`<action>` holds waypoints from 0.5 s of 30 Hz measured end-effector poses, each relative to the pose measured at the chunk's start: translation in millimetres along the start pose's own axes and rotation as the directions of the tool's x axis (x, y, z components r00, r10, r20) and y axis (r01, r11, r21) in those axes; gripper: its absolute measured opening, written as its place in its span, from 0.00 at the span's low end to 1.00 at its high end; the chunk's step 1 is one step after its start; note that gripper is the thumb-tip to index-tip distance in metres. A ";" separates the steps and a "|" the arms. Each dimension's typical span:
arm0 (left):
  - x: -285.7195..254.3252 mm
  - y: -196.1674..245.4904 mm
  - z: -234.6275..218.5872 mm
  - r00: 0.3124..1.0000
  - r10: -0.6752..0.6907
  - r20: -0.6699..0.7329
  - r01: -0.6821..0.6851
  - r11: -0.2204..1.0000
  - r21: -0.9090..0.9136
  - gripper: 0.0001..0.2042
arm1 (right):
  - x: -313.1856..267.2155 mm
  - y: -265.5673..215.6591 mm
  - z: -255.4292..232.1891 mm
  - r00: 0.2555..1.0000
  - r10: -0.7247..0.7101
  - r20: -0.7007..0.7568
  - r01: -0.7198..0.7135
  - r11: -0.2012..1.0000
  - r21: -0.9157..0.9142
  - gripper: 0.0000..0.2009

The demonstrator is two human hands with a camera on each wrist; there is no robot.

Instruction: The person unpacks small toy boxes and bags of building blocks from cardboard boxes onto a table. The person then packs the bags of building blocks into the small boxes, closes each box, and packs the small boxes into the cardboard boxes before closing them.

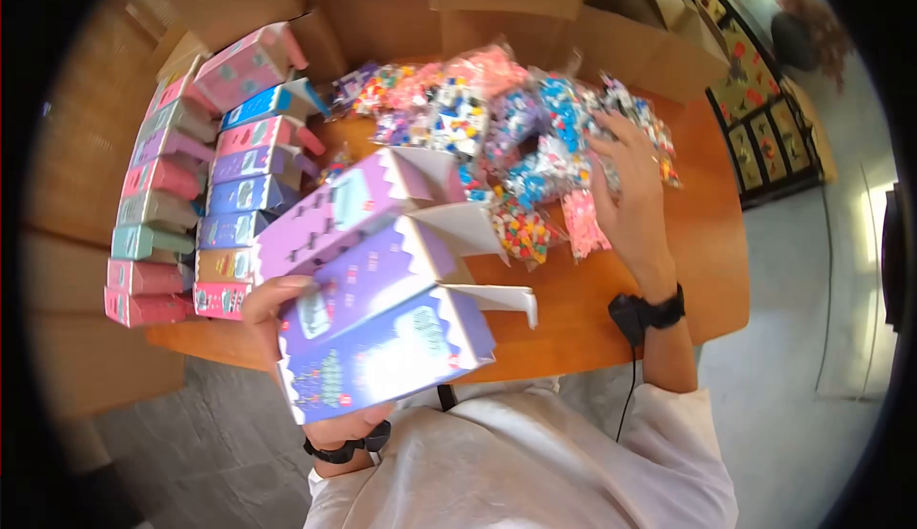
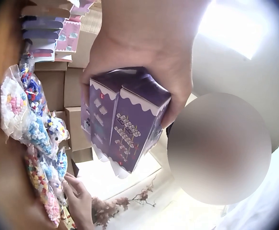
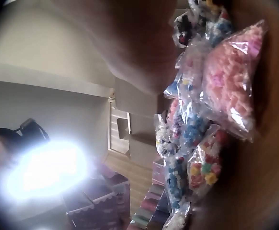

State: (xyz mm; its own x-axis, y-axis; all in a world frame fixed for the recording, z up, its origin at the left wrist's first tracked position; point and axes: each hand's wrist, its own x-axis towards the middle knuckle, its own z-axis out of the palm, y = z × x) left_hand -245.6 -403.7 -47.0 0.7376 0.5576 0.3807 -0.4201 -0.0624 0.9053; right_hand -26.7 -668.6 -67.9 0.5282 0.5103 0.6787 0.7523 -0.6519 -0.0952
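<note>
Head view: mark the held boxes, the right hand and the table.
Held boxes [image 1: 361, 281]: head view, printed side of the middle one.
Right hand [image 1: 634, 180]: head view, back of the hand.
Table [image 1: 705, 266]: head view, bare top at right.

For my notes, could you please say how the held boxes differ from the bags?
The held boxes are opaque; the bags clear. The held boxes have straight edges; the bags look lumpy. The left hand holds the boxes up; the bags lie on the table. Both are grouped.

bare left hand gripping wide, thumb and fingers curled at opposite sides, black-banded left wrist near torso; bare right hand well apart, extended forward, fingers loosely straight, forearm bare
</note>
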 end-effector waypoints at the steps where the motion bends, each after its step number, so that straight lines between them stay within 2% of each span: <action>1: -2.9 -1.6 -3.9 0.999 -0.020 0.046 0.021 1.000 -0.022 0.54 | 1.4 -3.7 -6.1 0.999 0.045 -0.022 -0.043 0.997 0.058 0.12; 2: -1.3 -6.0 -14.6 0.980 0.069 0.188 -0.085 0.993 0.080 0.54 | 3.1 -8.3 -10.9 0.996 0.087 -0.035 -0.082 0.989 0.124 0.13; 3: -2.2 -3.5 -22.7 0.970 0.089 0.227 -0.119 0.985 0.121 0.45 | 4.0 -12.4 -15.7 0.999 0.041 -0.023 -0.037 0.989 0.145 0.13; 5: 5.9 1.4 -50.2 0.914 -0.013 0.404 -0.109 0.954 0.279 0.41 | 2.0 -25.4 -25.2 0.981 0.164 -0.099 -0.137 0.961 0.242 0.15; 6: 5.3 1.6 -38.7 0.935 0.149 0.321 -0.224 0.952 0.209 0.40 | 2.5 -37.2 -27.2 0.987 0.135 -0.083 -0.108 0.958 0.267 0.15; 7: 8.0 5.5 -45.3 0.910 0.133 0.394 -0.231 0.950 0.213 0.40 | 2.7 -49.7 -29.9 0.992 0.121 -0.024 -0.097 0.888 0.450 0.18; 8: 7.4 7.6 -49.4 0.906 0.134 0.401 -0.236 0.947 0.217 0.41 | 6.8 -63.4 -33.6 0.994 0.102 0.035 -0.102 0.783 0.614 0.20; 10: 5.9 11.0 -57.6 0.908 0.134 0.398 -0.242 0.941 0.236 0.41 | 26.2 -100.2 -47.5 0.969 -0.094 0.229 -0.106 0.679 0.726 0.32; 11: 5.7 11.3 -62.7 0.893 0.145 0.427 -0.248 0.949 0.196 0.41 | 33.8 -106.7 -46.2 0.918 -0.237 0.319 -0.062 0.708 0.703 0.46; 13: 6.7 13.2 -70.2 0.878 0.161 0.450 -0.256 0.954 0.158 0.42 | 48.8 -138.9 -38.2 0.856 -0.410 0.315 -0.039 0.555 0.831 0.57; 14: 7.7 15.0 -73.7 0.869 0.188 0.459 -0.286 0.945 0.156 0.42 | 64.0 -150.6 -43.2 0.770 -0.501 0.395 0.027 0.644 0.765 0.58; 15: 8.5 16.6 -76.5 0.858 0.215 0.466 -0.316 0.937 0.149 0.42 | 73.7 -162.6 -39.2 0.728 -0.546 0.414 0.060 0.653 0.755 0.58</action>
State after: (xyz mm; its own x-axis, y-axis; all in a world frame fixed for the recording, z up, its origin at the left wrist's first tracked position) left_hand -286.8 -336.7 -43.2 0.7891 0.0799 0.6090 -0.5475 -0.3582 0.7563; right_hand -125.5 -547.0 26.1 0.1376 0.9598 0.2446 0.8205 0.0279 -0.5709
